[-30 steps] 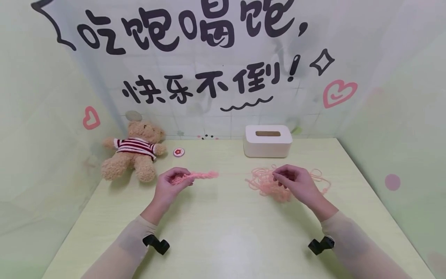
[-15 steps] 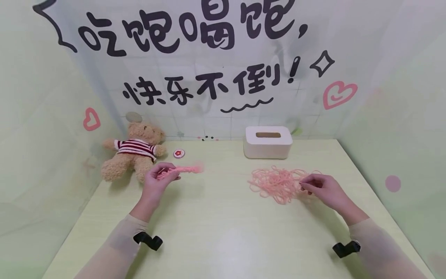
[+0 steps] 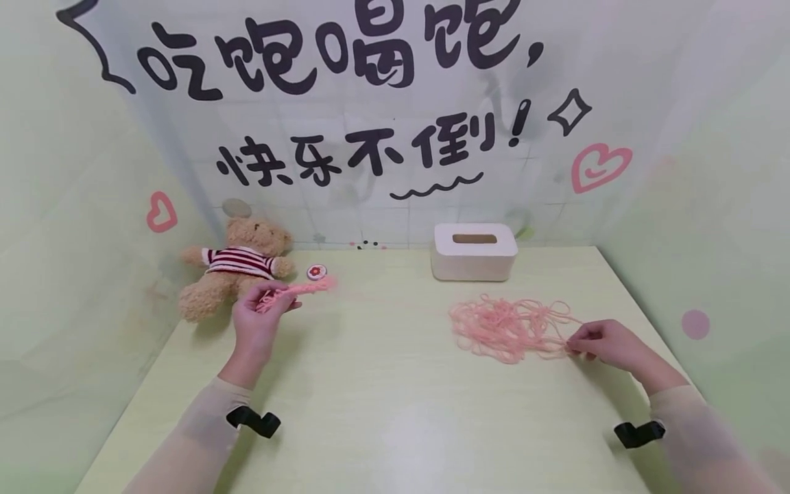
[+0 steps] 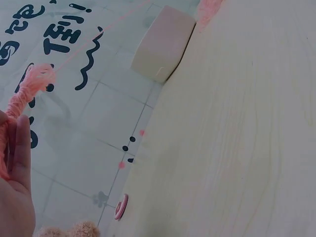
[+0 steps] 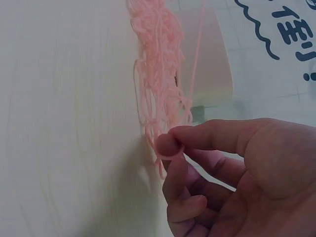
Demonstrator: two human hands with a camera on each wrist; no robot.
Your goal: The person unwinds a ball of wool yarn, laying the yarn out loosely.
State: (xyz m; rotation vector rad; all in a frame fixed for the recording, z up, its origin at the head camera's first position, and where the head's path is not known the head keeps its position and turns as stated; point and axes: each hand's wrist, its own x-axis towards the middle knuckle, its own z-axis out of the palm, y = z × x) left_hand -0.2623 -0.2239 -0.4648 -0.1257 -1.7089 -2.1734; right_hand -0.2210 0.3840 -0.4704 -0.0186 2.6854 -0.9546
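Note:
My left hand (image 3: pixel 258 317) grips a twisted bundle of pink yarn (image 3: pixel 306 287) above the table's left side, its loose tip pointing right. In the left wrist view that yarn bundle (image 4: pixel 20 101) lies along the fingers, and a thin strand runs from its tip toward the upper right. On the right half of the table lies a loose, tangled heap of pink yarn (image 3: pixel 503 328). At the heap's right side my right hand (image 3: pixel 607 344) pinches a yarn strand between thumb and forefinger; the right wrist view shows the strand (image 5: pixel 196 59) rising past the heap.
A white tissue box (image 3: pixel 474 255) stands at the back of the table (image 3: pixel 395 412). A teddy bear (image 3: pixel 237 264) in a striped top sits at the back left, close behind my left hand. Beside it lies a small round badge (image 3: pixel 317 272) with a flower.
My left hand has moved left and slightly back with the yarn bundle. My right hand has moved right and nearer to me, from over the heap to its right side.

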